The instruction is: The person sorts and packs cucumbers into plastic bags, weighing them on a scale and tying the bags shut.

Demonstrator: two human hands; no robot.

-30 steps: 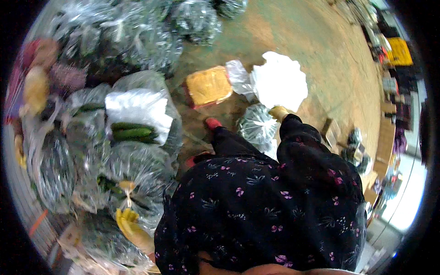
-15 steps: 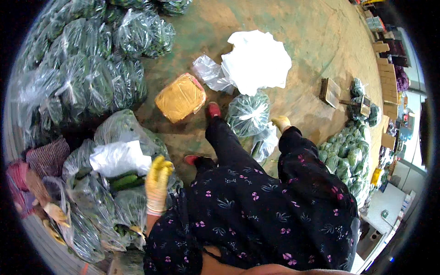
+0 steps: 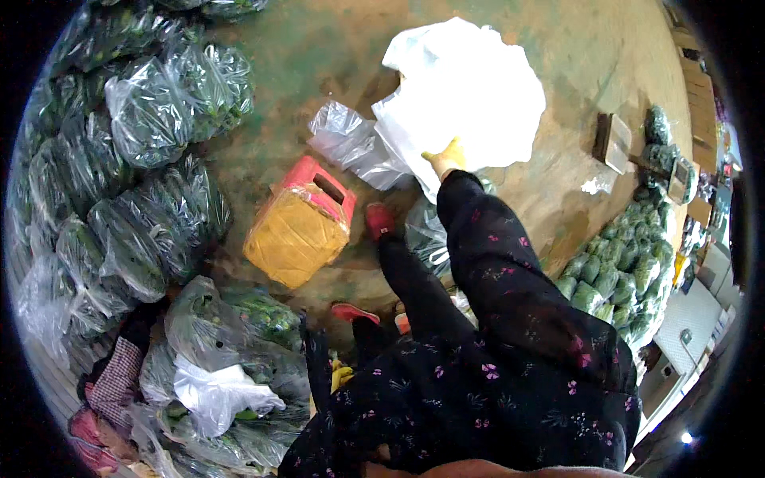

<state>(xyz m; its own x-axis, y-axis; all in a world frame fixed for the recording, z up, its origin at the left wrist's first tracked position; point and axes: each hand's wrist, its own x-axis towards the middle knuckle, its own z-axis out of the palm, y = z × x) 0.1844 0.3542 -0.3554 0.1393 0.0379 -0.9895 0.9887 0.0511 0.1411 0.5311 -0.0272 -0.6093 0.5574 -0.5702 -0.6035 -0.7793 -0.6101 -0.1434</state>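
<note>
My right hand (image 3: 446, 157), in a yellow glove, lies on the near part of a pile of white plastic sheeting (image 3: 486, 88) on the floor. Its thumb stands apart from the fingers. Clear plastic (image 3: 358, 143) spreads beside the pile on the left. Below my right wrist, a clear bag (image 3: 426, 227) of something green sits partly hidden by my sleeve. Only a yellow scrap of my gloved left hand (image 3: 341, 374) shows beside my dark patterned clothing; its fingers are hidden. A crumpled white plastic bag (image 3: 223, 394) rests on filled clear bags (image 3: 231, 319) at the lower left.
A red jerrycan-like container (image 3: 303, 223) with yellow-brown wrapping stands left of my red shoe (image 3: 379, 221). Rows of clear bags (image 3: 151, 111) with green produce fill the left side. At right are a platform scale (image 3: 613, 143) and a heap of green bagged produce (image 3: 621, 271).
My right hand has moved from near the clear green bag up onto the white sheeting. My left hand has drawn back from the bags at left, mostly out of sight. The view has shifted.
</note>
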